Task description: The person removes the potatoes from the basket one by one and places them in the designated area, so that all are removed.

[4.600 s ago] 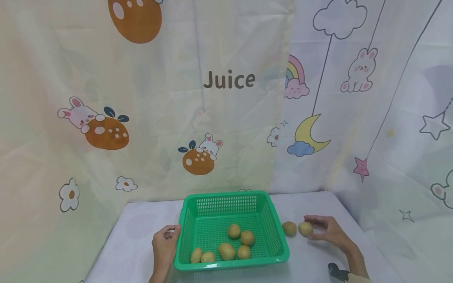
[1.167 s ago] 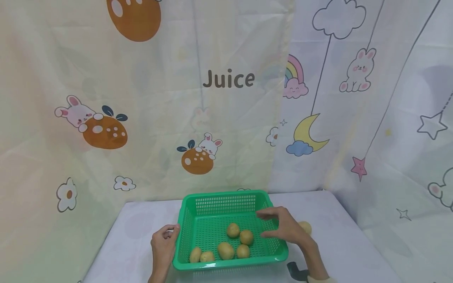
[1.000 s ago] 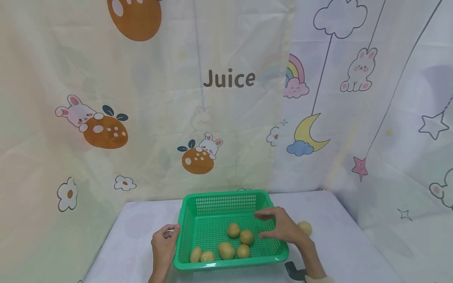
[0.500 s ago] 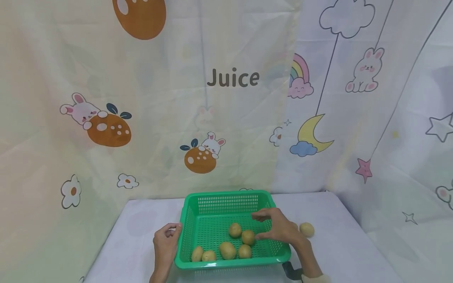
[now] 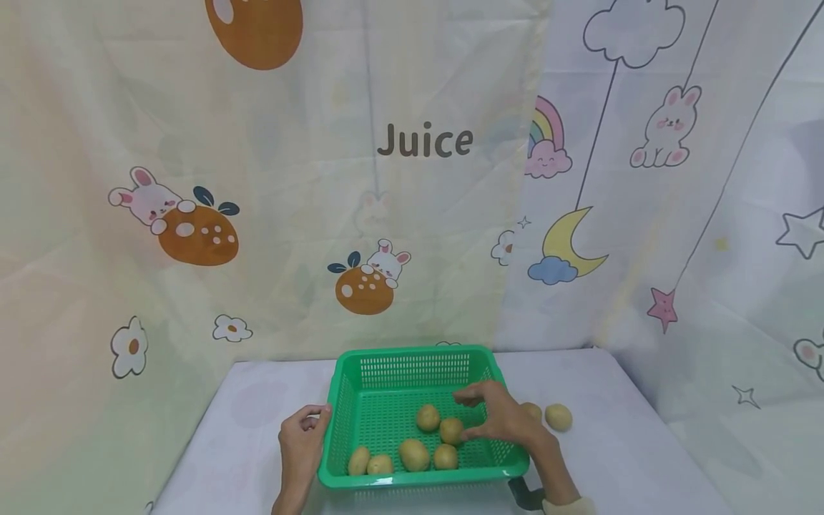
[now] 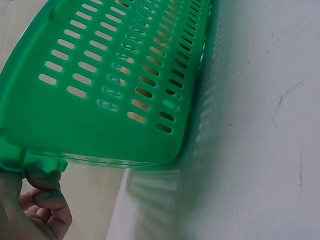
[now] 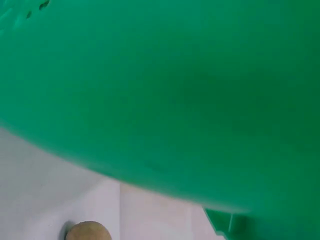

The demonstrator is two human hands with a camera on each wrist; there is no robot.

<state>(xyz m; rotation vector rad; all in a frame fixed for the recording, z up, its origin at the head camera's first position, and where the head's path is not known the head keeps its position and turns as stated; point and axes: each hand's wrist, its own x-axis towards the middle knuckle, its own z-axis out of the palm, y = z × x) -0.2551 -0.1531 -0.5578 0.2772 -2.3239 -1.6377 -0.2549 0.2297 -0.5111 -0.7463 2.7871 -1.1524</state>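
A green slotted plastic basket (image 5: 412, 481) stands on the white-covered table with several potatoes (image 5: 414, 455) inside. My left hand (image 5: 300, 443) grips its left rim; in the left wrist view the curled fingers (image 6: 50, 197) sit under the rim's corner. My right hand (image 5: 505, 415) reaches over the right wall, fingers and thumb spread apart. Its thumb tip is right at the rightmost potato (image 5: 451, 431), and the fingers hover above and behind that potato. The basket's wall (image 7: 165, 100) fills most of the right wrist view and hides the right hand there.
Two potatoes lie on the table right of the basket: one (image 5: 558, 417) in full view, the other (image 5: 531, 410) partly behind my right hand. A patterned curtain (image 5: 270, 214) hangs behind the table. A black strap (image 5: 524, 493) shows at the right wrist.
My right hand has left the potato on the table at the right and moved left over the basket, its thumb coming to a potato inside. The left hand keeps its hold on the rim.
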